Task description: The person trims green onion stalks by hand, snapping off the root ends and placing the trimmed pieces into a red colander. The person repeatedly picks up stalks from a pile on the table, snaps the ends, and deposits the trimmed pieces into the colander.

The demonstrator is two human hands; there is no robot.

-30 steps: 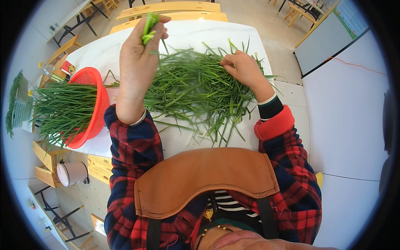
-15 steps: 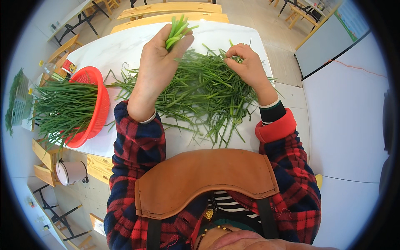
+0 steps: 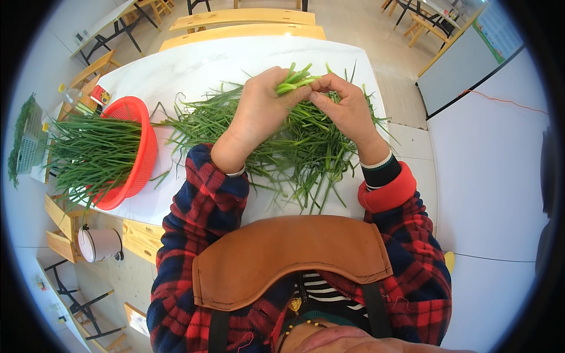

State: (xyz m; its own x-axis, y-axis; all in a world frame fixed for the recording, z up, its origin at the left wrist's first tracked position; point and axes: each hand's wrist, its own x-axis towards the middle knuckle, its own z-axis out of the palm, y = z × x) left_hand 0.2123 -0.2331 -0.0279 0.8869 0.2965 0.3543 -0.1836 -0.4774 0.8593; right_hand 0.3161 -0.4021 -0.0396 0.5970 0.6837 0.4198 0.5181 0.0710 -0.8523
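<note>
A bunch of green chives (image 3: 299,78), pale stalk ends upward, is gripped in my left hand (image 3: 254,109) above the middle of the table. My right hand (image 3: 346,109) meets it from the right, thumb and forefinger pinched at the end of a stalk beside the bunch. The fingertips of both hands nearly touch. Below them spreads a loose pile of chives (image 3: 321,156), partly covered by my hands. To the left, a red plastic basket (image 3: 150,141) lies tipped on its side, with many long chives (image 3: 97,147) laid in it and hanging out over its rim.
The white table (image 3: 200,59) has a small red packet (image 3: 100,95) and a clear bottle (image 3: 70,94) at its left end. A pale bin (image 3: 99,243) stands on the floor at lower left. Wooden benches (image 3: 241,38) line the far side. White cabinet-like panels (image 3: 482,159) rise at right.
My left hand has moved right and nearer to me with the bunch, from the far edge of the table to my right hand. The right hand has shifted slightly, still pinched.
</note>
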